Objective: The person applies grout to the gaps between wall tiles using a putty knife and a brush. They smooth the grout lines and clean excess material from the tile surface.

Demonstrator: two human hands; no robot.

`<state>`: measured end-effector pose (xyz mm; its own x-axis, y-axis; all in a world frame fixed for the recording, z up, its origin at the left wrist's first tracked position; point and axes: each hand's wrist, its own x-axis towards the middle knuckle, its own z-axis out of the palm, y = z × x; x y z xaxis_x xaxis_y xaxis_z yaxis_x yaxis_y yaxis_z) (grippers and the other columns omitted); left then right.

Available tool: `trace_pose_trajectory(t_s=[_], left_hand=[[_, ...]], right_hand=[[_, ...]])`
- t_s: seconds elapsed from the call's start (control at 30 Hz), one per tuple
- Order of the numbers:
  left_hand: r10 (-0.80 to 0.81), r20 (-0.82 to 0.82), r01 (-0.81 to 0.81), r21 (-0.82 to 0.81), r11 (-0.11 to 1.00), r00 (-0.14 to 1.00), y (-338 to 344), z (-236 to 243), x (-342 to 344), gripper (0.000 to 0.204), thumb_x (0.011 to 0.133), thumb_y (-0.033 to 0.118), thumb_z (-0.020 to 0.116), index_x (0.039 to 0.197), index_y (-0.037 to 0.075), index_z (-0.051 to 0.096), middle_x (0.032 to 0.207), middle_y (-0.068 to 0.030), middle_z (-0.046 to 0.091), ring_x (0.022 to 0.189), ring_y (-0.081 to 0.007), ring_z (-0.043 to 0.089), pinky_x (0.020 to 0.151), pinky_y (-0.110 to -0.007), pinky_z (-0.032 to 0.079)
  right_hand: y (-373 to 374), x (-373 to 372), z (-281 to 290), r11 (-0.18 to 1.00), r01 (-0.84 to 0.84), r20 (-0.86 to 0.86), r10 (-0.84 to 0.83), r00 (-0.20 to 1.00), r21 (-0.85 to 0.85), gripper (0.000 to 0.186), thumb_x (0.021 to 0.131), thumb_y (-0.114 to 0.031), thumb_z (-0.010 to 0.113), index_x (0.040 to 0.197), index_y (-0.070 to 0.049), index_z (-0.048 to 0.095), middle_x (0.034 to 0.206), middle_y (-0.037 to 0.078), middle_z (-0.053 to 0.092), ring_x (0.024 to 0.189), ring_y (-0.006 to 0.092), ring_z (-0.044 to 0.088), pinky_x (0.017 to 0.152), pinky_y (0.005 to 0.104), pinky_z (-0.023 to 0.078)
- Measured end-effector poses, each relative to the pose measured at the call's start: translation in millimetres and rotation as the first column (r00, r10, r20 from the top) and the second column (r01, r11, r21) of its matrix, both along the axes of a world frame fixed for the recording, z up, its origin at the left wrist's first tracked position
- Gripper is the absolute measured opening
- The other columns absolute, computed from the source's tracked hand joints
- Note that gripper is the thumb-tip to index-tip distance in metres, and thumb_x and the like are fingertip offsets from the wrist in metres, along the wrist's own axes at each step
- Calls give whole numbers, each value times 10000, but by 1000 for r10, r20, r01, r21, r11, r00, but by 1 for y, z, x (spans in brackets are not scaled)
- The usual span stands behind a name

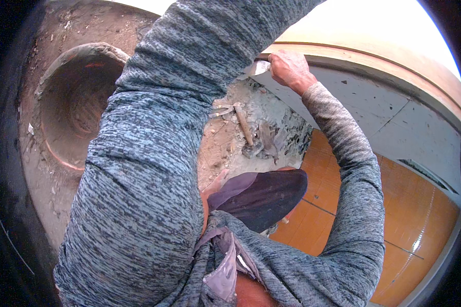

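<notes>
My right hand (292,70) is closed in a fist at the lower edge of a tan wooden frame (353,52). A small crumpled whitish thing (258,67) shows right beside its fingers; whether they grip it, I cannot tell. My left arm (153,143), in a grey-blue flecked sleeve, reaches up across the picture, and its hand lies beyond the upper edge. Below the right hand, a tool with a wooden handle (244,125) lies on rubble, its dark head crusted with dirt. A pale metal tool (222,110) lies next to it, partly behind my sleeve.
At the left stands a round tub (51,123) with a mortar-crusted rim, on dirty ground (33,174). A grey wall panel (394,120) runs under the frame. Shiny orange tiles (404,204) cover the floor at the right. My dark-clad knee (261,197) is bent in the middle.
</notes>
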<state>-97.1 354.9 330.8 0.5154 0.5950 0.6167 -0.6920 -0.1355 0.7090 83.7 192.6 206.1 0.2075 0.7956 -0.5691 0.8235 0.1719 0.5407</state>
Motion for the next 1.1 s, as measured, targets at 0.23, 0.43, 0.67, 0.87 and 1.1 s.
trace_pose_trajectory(t_s=[0.23, 0.43, 0.67, 0.87, 1.1], left_hand=[[-6, 11, 6, 8, 1000, 1000, -2, 7, 4, 311, 1002, 293, 573, 1107, 53, 740, 973, -109, 716, 888, -188, 655, 783, -330, 525], [-15, 15, 15, 4, 1000, 1000, 1, 11, 8, 322, 1002, 302, 573, 1110, 47, 738, 973, -111, 715, 890, -189, 653, 784, -330, 524], [-19, 15, 19, 3, 1000, 1000, 5, 16, 10, 336, 1002, 313, 574, 1112, 40, 735, 972, -113, 713, 893, -190, 651, 785, -330, 522], [-27, 16, 27, -5, 1000, 1000, 10, 19, 13, 348, 1002, 323, 574, 1114, 35, 733, 971, -115, 712, 895, -190, 650, 786, -330, 520], [-44, 32, 44, -26, 999, 999, 21, 24, 15, 362, 1002, 334, 574, 1117, 28, 730, 970, -117, 711, 898, -191, 648, 787, -330, 518]], right_hand=[[2, -10, 44, 999, 36, 70, -37, 997, 14, 175, 811, -143, 603, 848, -34, 735, 823, 205, 718, 775, 371, 711, 729, 483, 569], [1, -7, 85, 997, 83, 150, -81, 985, -7, 150, 802, -150, 629, 827, -43, 732, 793, 194, 715, 756, 353, 710, 722, 465, 572], [-3, -14, 132, 998, 67, 192, -70, 979, 21, 180, 822, -179, 643, 893, -72, 769, 801, 173, 720, 778, 334, 709, 751, 443, 569], [-3, -29, 165, 993, 108, 264, -117, 957, 48, 191, 831, -182, 652, 931, -77, 777, 820, 156, 731, 793, 326, 714, 763, 436, 572], [-1, -41, 221, 991, 91, 315, -118, 942, 99, 174, 790, -167, 646, 885, -72, 757, 841, 177, 728, 793, 359, 715, 756, 459, 576]])
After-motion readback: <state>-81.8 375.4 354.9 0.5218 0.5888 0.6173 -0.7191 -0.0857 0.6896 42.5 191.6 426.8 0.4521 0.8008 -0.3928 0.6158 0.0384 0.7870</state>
